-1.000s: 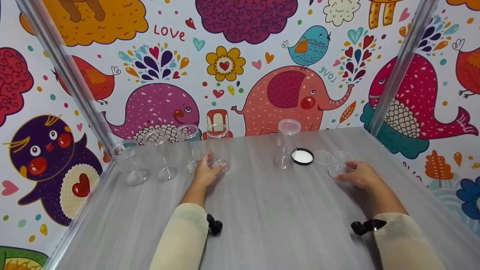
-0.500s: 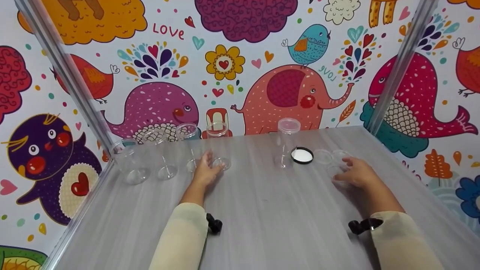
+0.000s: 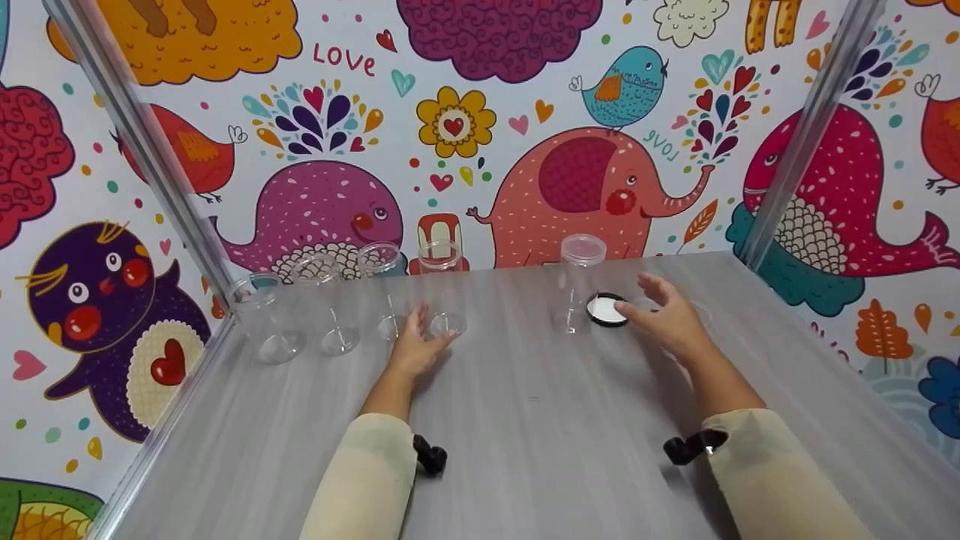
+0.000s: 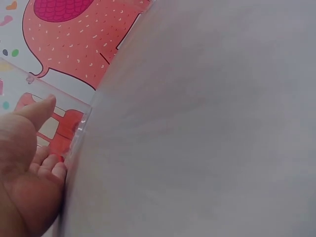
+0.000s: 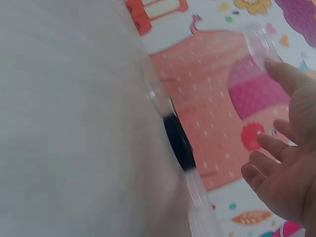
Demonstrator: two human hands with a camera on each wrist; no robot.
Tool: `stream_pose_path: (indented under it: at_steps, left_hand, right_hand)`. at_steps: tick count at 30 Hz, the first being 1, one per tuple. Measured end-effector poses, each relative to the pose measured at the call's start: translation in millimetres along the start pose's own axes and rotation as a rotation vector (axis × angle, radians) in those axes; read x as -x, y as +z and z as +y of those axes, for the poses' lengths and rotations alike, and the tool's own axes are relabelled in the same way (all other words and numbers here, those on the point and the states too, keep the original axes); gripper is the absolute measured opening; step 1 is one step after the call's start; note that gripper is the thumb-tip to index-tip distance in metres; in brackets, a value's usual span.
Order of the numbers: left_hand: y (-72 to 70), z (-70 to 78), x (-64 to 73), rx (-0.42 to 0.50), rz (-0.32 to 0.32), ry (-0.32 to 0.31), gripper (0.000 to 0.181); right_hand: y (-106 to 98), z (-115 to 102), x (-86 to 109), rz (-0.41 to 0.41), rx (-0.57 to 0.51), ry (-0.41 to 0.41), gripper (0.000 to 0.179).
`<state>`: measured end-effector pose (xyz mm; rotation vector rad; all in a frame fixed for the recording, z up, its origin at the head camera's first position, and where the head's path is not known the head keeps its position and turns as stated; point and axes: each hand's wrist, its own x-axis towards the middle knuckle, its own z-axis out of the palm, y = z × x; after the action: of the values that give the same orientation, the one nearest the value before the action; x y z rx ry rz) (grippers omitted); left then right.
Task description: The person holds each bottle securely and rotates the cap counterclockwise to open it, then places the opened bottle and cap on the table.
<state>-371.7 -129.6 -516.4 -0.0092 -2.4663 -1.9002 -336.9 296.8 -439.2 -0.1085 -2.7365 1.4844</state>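
Observation:
My left hand [image 3: 420, 349] holds a clear plastic jar [image 3: 442, 274] low down, thumb in front and fingers round the left side. In the left wrist view this thumb [image 4: 42, 111] crosses the clear wall. My right hand [image 3: 671, 319] is in the air over the lids, fingers spread and holding nothing. Its thumb overlaps a black-rimmed lid with a white face [image 3: 607, 309]. Clear round lids lie behind and right of it, partly hidden; one lid's edge [image 3: 703, 313] shows. Left of the black-rimmed lid stands a taller-looking clear jar with a lid on [image 3: 583, 251].
Three more clear jars, the leftmost [image 3: 266, 319], stand in a row left of my left hand. A patterned wall [image 3: 450, 60] closes off the back of the grey table [image 3: 532, 442]. Metal posts [image 3: 814, 135] rise at both rear corners.
My right hand has left the clear lids at the right, risen and moved left toward the black-rimmed lid. The left hand stays at its jar.

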Motion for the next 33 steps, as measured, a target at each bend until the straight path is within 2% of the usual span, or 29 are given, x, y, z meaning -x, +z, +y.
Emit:
stream_pose_path:
  at_steps: [8,15,20,28,33]
  left_hand:
    - [-0.3,0.4,8.8,0.033,-0.024,-0.014,0.094]
    - [-1.0,2.5,19.4,0.061,-0.052,-0.008,0.103]
    - [-1.9,1.8,25.0,0.029,-0.050,-0.013,0.105]
    - [-6.8,7.6,34.4,0.022,-0.097,-0.055,0.106]
    - [-7.7,14.7,41.8,0.022,-0.108,-0.065,0.106]
  right_hand:
    - [31,-22,-20.2,0.022,-0.159,-0.055,0.117]
    - [39,-40,-35.0,0.037,-0.210,-0.041,0.114]
    - [50,-47,-41.4,0.026,-0.213,-0.039,0.108]
    - [66,-55,-34.5,0.044,-0.267,-0.073,0.098]
    - [77,-65,-20.4,0.038,-0.334,-0.146,0.092]
